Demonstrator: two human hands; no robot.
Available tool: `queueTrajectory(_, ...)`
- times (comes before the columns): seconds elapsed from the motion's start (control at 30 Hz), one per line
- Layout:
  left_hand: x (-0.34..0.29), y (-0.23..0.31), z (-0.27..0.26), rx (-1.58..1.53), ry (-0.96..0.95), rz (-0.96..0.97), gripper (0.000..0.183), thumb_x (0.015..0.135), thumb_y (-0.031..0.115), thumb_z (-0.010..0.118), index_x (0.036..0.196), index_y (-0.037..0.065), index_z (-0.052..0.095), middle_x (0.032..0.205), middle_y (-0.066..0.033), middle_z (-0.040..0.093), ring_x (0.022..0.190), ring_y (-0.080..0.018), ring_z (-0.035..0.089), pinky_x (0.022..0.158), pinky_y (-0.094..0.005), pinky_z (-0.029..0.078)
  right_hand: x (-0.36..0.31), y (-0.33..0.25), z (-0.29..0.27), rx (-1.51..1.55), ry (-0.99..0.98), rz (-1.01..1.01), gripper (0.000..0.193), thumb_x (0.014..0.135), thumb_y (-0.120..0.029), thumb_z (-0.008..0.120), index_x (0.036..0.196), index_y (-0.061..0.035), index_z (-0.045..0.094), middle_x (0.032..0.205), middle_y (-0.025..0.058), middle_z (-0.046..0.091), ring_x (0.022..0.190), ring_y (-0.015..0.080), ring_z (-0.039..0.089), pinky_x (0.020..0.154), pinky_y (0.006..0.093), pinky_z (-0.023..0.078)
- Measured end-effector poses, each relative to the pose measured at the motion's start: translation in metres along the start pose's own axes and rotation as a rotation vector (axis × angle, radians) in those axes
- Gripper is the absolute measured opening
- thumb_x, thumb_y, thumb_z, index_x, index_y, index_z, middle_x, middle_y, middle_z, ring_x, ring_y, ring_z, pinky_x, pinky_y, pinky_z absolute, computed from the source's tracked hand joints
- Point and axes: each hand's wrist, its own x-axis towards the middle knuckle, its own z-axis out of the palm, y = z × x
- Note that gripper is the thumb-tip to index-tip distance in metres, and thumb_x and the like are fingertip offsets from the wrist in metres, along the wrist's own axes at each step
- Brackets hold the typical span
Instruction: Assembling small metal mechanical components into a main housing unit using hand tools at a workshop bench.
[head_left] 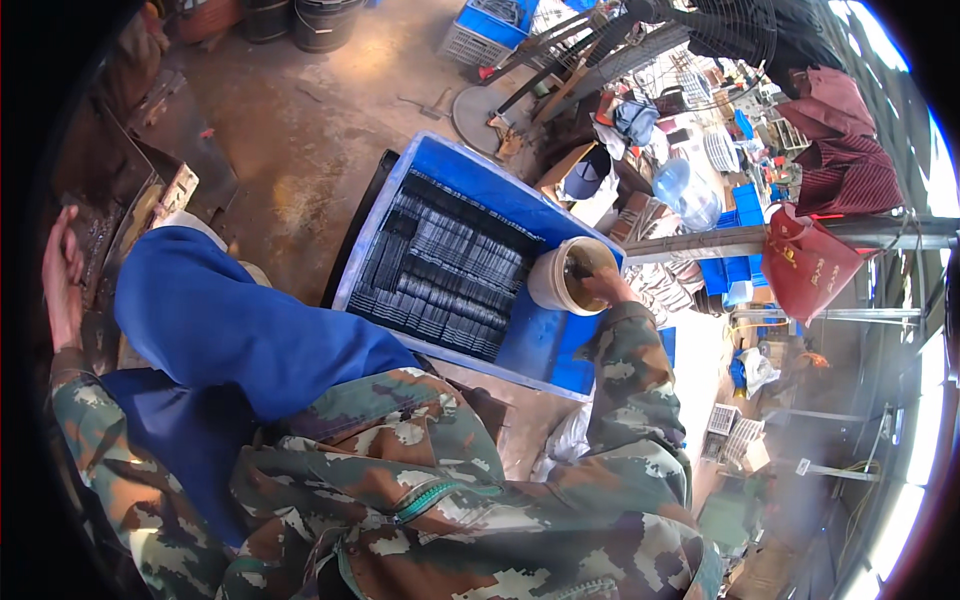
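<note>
Red bag (814, 265) hanging by metal pole (905, 231); clear plastic jug (688, 193) nearby; dark buckets (325, 30) on floor (275, 125).

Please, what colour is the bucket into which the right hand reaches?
The bucket is cream-white, best seen in the head view.

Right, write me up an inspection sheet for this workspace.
Surface: brown floor, stained in patches.
Work items: blue crate holding rows of dark flat pieces; pale bucket at its right end.
Clutter: open cardboard box beyond the crate.
Hands: left hand, fingers extended, apparently empty; right hand at the bucket's mouth, fingertips hard to make out.
Cables: too small to tell.
Surroundings: red bag hanging by a metal beam.
</note>
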Motion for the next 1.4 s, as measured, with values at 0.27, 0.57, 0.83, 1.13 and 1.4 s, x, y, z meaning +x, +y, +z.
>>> queueTrajectory(0.27, 0.008, 0.005, -0.036, 0.064, -0.115, -0.043, 0.035, 0.103, 0.031, 0.055, 0.127, 0.007, 0.064, 0.067, 0.0092, 0.027, 0.053, -0.0022, 0.02, 0.048, -0.0216, 0.016, 0.04, -0.039, -0.014, 0.421, -0.426, 0.45, 0.046, 0.088, -0.038, 0.063, 0.124, -0.008, 0.068, 0.13, 0.0191, 0.064, 0.123, 0.0413, 0.058, 0.104, 0.0512, 0.046)
queueTrajectory(0.57, 0.0, 0.012, -0.046, 0.089, -0.163, 0.0, 0.035, 0.105, 0.031, 0.052, 0.123, 0.005, 0.066, 0.067, 0.0091, 0.026, 0.053, -0.0019, 0.019, 0.049, -0.0226, 0.015, -0.045, -0.071, -0.173, 0.622, -0.039, 0.566, 0.042, 0.088, -0.04, 0.06, 0.097, -0.0012, 0.073, 0.09, 0.0237, 0.072, 0.09, 0.0396, 0.07, 0.078, 0.0463, 0.053)
queueTrajectory(0.83, -0.016, 0.015, -0.042, 0.095, -0.189, 0.046, 0.035, 0.105, 0.032, 0.052, 0.121, 0.004, 0.066, 0.066, 0.0087, 0.03, 0.053, -0.0005, 0.023, 0.048, -0.0214, 0.017, -0.084, -0.096, -0.164, 0.851, 0.0, 0.761, 0.047, 0.093, -0.04, 0.054, 0.098, 0.005, 0.068, 0.074, 0.0178, 0.064, 0.067, 0.0312, 0.064, 0.056, 0.0431, 0.051)
queueTrajectory(1.13, -0.023, 0.027, -0.045, 0.094, -0.197, 0.065, 0.035, 0.106, 0.031, 0.052, 0.122, 0.002, 0.066, 0.066, 0.0082, 0.03, 0.053, -0.0004, 0.025, 0.048, -0.0207, 0.019, -0.017, -0.225, -0.246, 1.922, 0.133, 0.758, 0.029, 0.098, -0.039, 0.058, 0.1, -0.0105, 0.062, 0.066, -0.002, 0.045, 0.048, 0.0094, 0.039, 0.045, 0.0254, 0.032)
queueTrajectory(1.4, -0.029, 0.012, -0.06, 0.089, -0.175, 0.068, 0.037, 0.106, 0.031, 0.051, 0.124, 0.002, 0.065, 0.068, 0.0077, 0.031, 0.054, -0.0006, 0.025, 0.048, -0.0206, 0.02, 0.093, -0.343, -0.224, 2.256, -0.052, 0.72, 0.028, 0.104, -0.037, 0.052, 0.096, -0.0101, 0.057, 0.067, -0.0011, 0.048, 0.047, 0.0103, 0.038, 0.046, 0.0297, 0.035)
